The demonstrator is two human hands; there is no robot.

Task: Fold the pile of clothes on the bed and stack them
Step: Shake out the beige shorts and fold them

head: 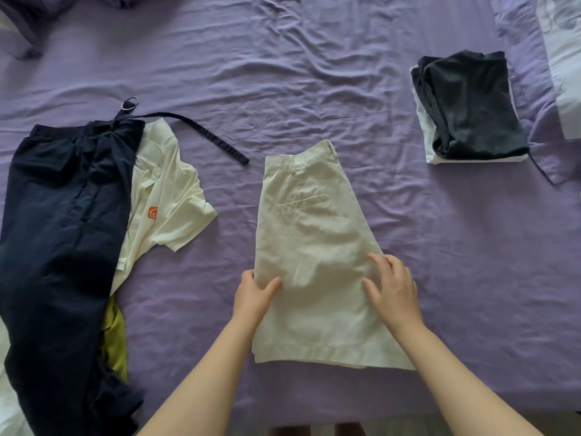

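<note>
Beige shorts [314, 228], folded in half lengthwise, lie flat in the middle of the purple bed sheet [283, 89]. My left hand [254, 294] holds the shorts' left edge, thumb on top and fingers hidden under the cloth. My right hand [393, 287] rests flat on the right side of the shorts with fingers spread. At the left lies a pile: dark navy trousers [63, 231] with a belt [201, 133], a cream polo shirt [163, 196] with an orange logo, and a yellow-green garment [116, 341] beneath. A folded stack [471, 108], dark garment on white, sits at the right.
A rumpled purple pillow or blanket [28, 23] lies at the far left corner. A pale pillowcase [562, 58] sits at the far right edge. The bed's near edge runs along the bottom of the view, with my feet just visible below it.
</note>
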